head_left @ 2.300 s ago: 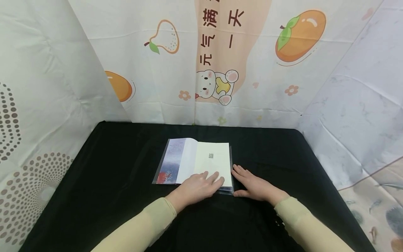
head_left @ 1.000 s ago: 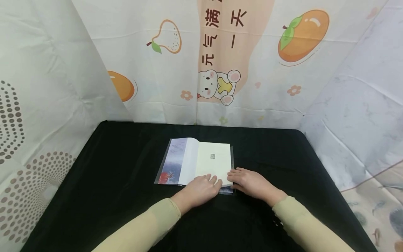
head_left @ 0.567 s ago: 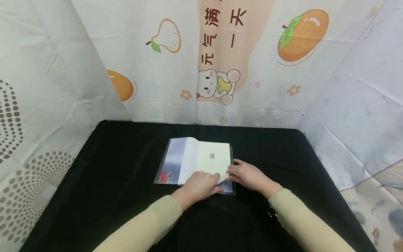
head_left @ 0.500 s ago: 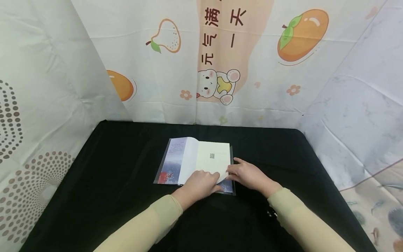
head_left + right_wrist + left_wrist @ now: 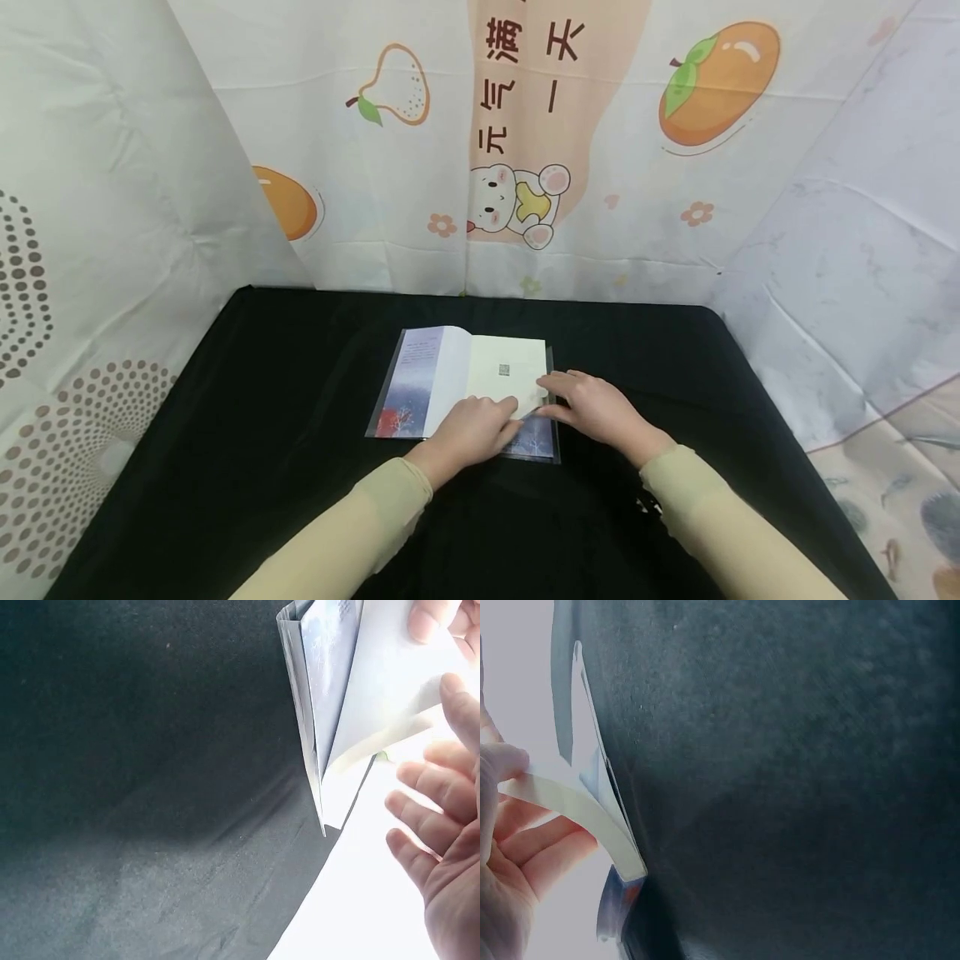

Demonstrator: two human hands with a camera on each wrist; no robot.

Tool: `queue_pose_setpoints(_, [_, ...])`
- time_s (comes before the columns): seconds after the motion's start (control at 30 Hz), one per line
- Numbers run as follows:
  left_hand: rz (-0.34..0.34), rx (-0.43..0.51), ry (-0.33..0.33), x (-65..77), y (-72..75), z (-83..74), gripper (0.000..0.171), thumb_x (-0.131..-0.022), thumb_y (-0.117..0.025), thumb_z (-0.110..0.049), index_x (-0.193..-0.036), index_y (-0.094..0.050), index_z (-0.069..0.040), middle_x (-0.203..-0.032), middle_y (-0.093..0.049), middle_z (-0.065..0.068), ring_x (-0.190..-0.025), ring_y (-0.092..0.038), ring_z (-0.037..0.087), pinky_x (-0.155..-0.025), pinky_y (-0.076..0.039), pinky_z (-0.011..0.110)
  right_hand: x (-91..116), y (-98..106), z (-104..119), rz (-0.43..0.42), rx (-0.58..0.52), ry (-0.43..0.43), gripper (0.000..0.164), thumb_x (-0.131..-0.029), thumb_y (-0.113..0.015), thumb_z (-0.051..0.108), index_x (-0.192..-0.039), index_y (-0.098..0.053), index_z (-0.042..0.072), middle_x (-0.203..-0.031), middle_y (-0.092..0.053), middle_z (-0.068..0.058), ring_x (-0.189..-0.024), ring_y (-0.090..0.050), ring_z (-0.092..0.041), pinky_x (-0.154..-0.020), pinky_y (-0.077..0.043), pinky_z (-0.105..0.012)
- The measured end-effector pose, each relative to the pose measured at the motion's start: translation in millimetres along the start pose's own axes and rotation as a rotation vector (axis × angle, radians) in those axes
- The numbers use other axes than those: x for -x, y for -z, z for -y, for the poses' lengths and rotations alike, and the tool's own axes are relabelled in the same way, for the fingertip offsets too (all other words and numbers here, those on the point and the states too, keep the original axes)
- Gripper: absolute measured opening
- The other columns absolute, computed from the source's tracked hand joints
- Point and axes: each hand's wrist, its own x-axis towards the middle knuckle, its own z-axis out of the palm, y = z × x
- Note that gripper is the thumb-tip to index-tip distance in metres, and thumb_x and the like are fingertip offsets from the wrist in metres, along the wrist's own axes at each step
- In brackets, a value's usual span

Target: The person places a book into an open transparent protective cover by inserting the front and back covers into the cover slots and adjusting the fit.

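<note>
A book (image 5: 507, 354) in a clear plastic cover lies open on the black cloth. Its left flap (image 5: 411, 383) is purple-blue with a red tree, and a small QR code is printed on the cream right page. My left hand (image 5: 467, 429) pinches the lower part of the page block, which bends up in the left wrist view, thumb on one side and fingers on the other. Under the lifted pages the blue inside back cover (image 5: 534, 437) shows. My right hand (image 5: 600, 407) is at the block's right edge, its thumb near the raised corner and its fingers spread loosely.
A black-covered table (image 5: 300, 483) extends around the book. Printed white curtains (image 5: 600, 258) hang along its back and sides. A small shiny item (image 5: 647, 506) beside the right sleeve is too small to identify.
The left hand has gone from resting on the page to pinching the page block. The lower right corner has risen, baring more blue cover. The right hand has come from beside the book to its edge.
</note>
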Motion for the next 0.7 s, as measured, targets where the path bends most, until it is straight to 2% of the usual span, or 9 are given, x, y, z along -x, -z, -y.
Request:
queue_pose_setpoints(0.17, [-0.011, 0.108, 0.062, 2.4, 2.4, 5.7, 0.019, -0.098, -0.056, -0.030, -0.087, -0.050, -0.016, -0.054, -0.044, -0.008, -0.043, -0.042, 0.007, -0.042, -0.035, 0.021, 5.7, -1.6, -0.8, 0.084, 0.022, -0.182, 0.058, -0.086, -0.070, 0.041, -0.129, -0.058, 0.004, -0.126, -0.061, -0.020, -0.115, -0.056, -0.035, -0.089, -0.051, -0.052])
queue_pose_setpoints(0.27, [-0.026, 0.163, 0.112, 3.7, 3.3, 8.4, 0.017, -0.098, -0.056, -0.028, -0.089, -0.050, -0.015, -0.057, -0.046, -0.006, -0.046, -0.045, 0.009, -0.042, -0.036, 0.022, 10.3, -6.7, -3.4, 0.132, 0.039, -0.239, 0.060, -0.086, -0.069, 0.044, -0.130, -0.057, 0.004, -0.128, -0.059, -0.022, -0.117, -0.055, -0.036, -0.091, -0.049, -0.053])
queue_pose_setpoints(0.33, [-0.038, 0.194, 0.142, 4.1, 3.7, 9.7, 0.016, -0.097, -0.056, -0.028, -0.091, -0.051, -0.013, -0.060, -0.049, -0.005, -0.049, -0.047, 0.010, -0.044, -0.039, 0.023, 13.5, -10.4, -4.9, 0.150, 0.039, -0.238, 0.060, -0.086, -0.069, 0.044, -0.129, -0.058, 0.003, -0.127, -0.059, -0.022, -0.117, -0.055, -0.036, -0.092, -0.049, -0.053])
queue_pose_setpoints(0.5, [-0.057, 0.263, 0.189, 4.1, 5.5, 11.5, 0.014, -0.096, -0.057, -0.025, -0.095, -0.052, -0.012, -0.065, -0.052, -0.002, -0.052, -0.050, 0.013, -0.046, -0.042, 0.026, 17.6, -19.0, -6.1, 0.176, 0.016, -0.168, 0.060, -0.085, -0.070, 0.043, -0.129, -0.058, 0.004, -0.128, -0.059, -0.020, -0.119, -0.053, -0.036, -0.093, -0.048, -0.053])
queue_pose_setpoints(0.7, [-0.054, 0.317, 0.246, 4.4, 6.8, 12.2, 0.015, -0.096, -0.056, -0.025, -0.093, -0.049, -0.012, -0.059, -0.049, -0.003, -0.050, -0.049, 0.014, -0.045, -0.040, 0.026, 18.6, -27.0, -4.7, 0.212, -0.007, -0.108, 0.062, -0.086, -0.069, 0.045, -0.133, -0.055, 0.008, -0.138, -0.052, -0.018, -0.127, -0.045, -0.037, -0.099, -0.044, -0.054])
